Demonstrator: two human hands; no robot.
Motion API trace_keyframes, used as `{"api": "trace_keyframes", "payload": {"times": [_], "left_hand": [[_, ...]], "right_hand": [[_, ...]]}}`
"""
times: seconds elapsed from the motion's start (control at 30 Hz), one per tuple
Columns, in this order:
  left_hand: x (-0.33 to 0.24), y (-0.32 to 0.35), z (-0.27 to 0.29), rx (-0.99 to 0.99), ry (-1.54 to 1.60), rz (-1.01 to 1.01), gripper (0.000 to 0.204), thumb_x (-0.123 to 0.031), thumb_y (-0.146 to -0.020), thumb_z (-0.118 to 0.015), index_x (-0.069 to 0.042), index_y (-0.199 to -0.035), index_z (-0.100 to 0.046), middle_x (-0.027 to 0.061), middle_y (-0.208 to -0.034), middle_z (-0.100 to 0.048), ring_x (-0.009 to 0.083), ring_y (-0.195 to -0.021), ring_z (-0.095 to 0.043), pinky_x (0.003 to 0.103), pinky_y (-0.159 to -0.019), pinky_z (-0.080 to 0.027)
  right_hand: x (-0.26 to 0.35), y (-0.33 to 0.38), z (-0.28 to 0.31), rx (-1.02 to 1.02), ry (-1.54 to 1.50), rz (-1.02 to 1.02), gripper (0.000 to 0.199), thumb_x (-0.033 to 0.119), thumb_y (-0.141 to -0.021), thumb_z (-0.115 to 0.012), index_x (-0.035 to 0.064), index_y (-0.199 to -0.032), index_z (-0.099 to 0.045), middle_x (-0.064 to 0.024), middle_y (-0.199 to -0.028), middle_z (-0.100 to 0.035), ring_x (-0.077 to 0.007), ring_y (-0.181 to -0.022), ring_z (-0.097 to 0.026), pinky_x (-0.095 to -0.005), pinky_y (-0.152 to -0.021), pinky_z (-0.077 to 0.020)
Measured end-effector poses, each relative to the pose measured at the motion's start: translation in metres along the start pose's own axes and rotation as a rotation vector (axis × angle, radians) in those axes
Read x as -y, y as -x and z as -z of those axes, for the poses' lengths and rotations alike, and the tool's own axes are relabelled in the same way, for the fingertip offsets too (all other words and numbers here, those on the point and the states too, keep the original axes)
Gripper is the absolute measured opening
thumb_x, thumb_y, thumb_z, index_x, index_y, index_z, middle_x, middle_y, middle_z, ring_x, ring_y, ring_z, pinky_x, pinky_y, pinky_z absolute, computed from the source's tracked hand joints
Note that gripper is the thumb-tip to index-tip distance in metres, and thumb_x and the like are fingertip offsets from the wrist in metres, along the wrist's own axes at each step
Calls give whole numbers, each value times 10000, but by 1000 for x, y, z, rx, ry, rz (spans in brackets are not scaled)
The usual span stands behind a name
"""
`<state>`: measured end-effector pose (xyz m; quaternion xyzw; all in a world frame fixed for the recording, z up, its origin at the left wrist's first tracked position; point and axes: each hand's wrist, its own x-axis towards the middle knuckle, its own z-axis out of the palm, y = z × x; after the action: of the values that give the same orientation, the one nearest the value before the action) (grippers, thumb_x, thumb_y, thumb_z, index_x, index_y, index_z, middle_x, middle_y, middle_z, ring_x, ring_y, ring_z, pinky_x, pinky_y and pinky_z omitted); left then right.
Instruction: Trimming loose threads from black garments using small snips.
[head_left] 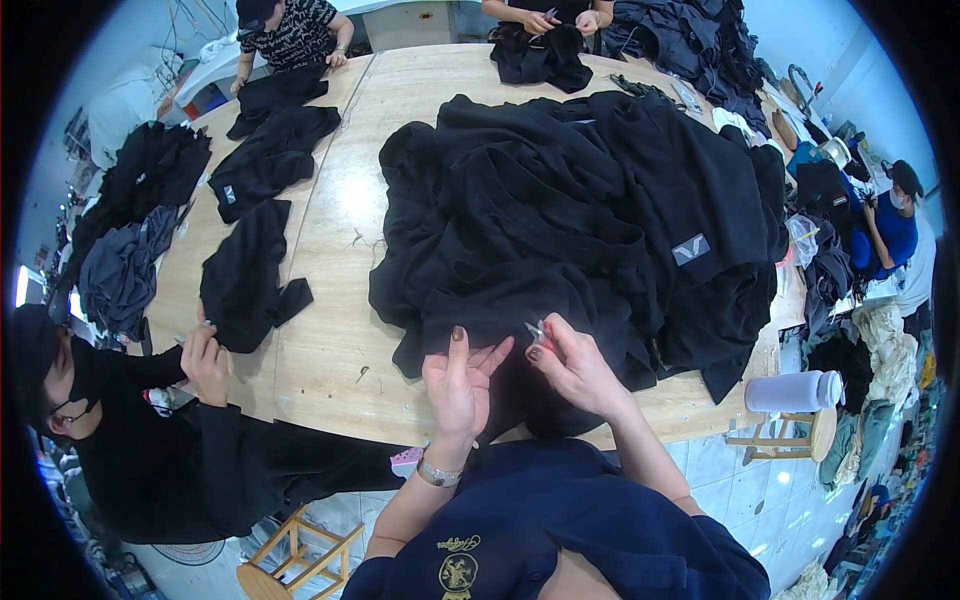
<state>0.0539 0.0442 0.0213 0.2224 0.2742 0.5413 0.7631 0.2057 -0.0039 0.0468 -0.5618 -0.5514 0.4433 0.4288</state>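
The left hand (458,390) is turned palm up against black cloth (500,312); its thumb and fingers stand apart, and whether they pinch a fold cannot be told. The right hand (575,370) is closed around small scissors (537,331), their tips near the left fingertips. The cloth lies just beyond the fingers, at the near side of a heaped black pile (520,200). It looks soft and limp, probably light by the fold, weighty as a heap, hardly slippery or fragile; an edge away from the blades would offer the surest hold. A pale wooden table (340,330) spreads leftward from the fingers, with a co-worker (170,460) beyond; a bottle (790,391) and stool (822,437) are well right.
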Motion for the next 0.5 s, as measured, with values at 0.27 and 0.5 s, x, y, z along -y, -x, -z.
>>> {"api": "trace_keyframes", "payload": {"times": [0.27, 0.5], "left_hand": [[-2, 1, 7, 48, 29, 36, 249, -205, -947, -482, 25, -933, -579, 167, -970, -635, 250, -904, -641, 383, -842, -527], [0, 2, 8, 42, 20, 30, 234, -200, -944, -490, 18, -934, -574, 167, -967, -635, 241, -892, -645, 372, -834, -526]], "right_hand": [[-9, -1, -13, -261, 709, 230, 232, 221, -792, -658, 54, -754, -502, -89, -682, -556, -265, -557, -559, -330, -492, -423], [-10, -3, -15, -274, 778, 286, 263, 261, -784, -668, 63, -753, -499, -79, -684, -548, -256, -547, -559, -325, -481, -420]]}}
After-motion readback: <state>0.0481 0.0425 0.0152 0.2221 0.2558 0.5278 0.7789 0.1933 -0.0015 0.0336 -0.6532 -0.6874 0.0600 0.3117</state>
